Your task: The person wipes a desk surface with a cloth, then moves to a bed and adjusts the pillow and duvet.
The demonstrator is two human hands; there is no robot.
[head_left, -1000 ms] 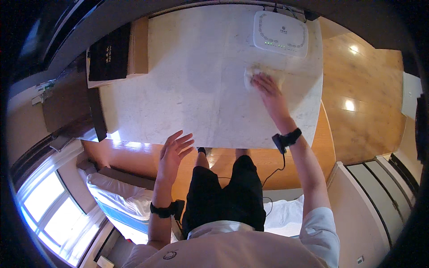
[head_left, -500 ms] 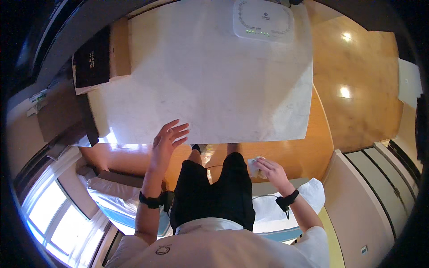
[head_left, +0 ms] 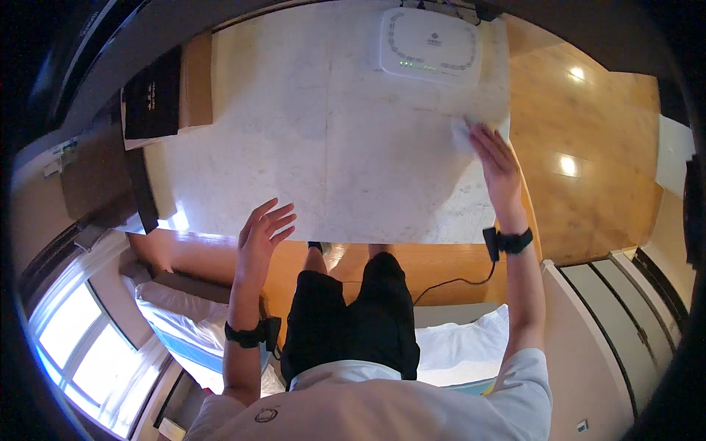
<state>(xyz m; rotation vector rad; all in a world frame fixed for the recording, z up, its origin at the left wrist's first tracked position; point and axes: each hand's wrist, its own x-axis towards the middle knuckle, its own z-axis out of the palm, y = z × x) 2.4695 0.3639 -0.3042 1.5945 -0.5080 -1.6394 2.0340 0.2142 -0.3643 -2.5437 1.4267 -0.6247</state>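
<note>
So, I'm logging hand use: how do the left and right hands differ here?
The left hand is empty; the right hand has a blurred pale cloth at its fingertips. The left hand's fingers are spread, the right hand's closer together. The left hand is by the near edge of the table, the right hand farther out. Both wear a black wristband.

Dark logo [head_left: 434,37] on white router [head_left: 430,53], pale lettering [head_left: 152,95] on black box [head_left: 166,99], dark emblem [head_left: 266,415] on shirt [head_left: 353,408]
</note>
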